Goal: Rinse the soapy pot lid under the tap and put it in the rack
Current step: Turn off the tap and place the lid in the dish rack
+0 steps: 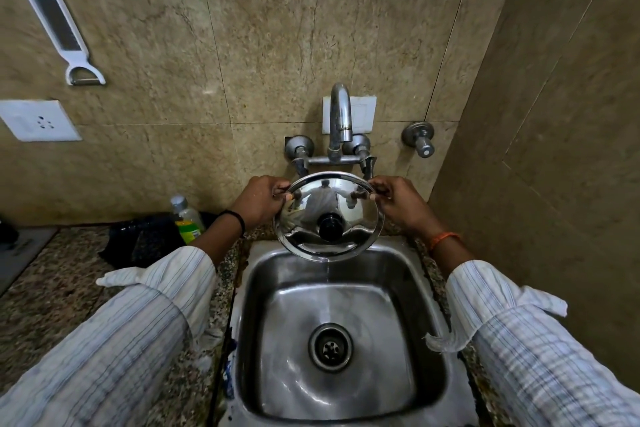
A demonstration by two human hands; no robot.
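A shiny steel pot lid [360, 215] with a black knob [331, 225] is held tilted, its top side facing me, right under the tap [340, 118]. My left hand [261, 199] grips its left rim and my right hand [398, 199] grips its right rim. A thin stream of water runs off the lid's lower edge into the steel sink [341, 333]. No foam shows on the lid. No rack is in view.
A green-labelled bottle [187, 220] and a black bag [142, 241] sit on the granite counter to the left. A white peeler [64, 33] hangs on the wall above a socket [40, 121]. A side wall stands close on the right.
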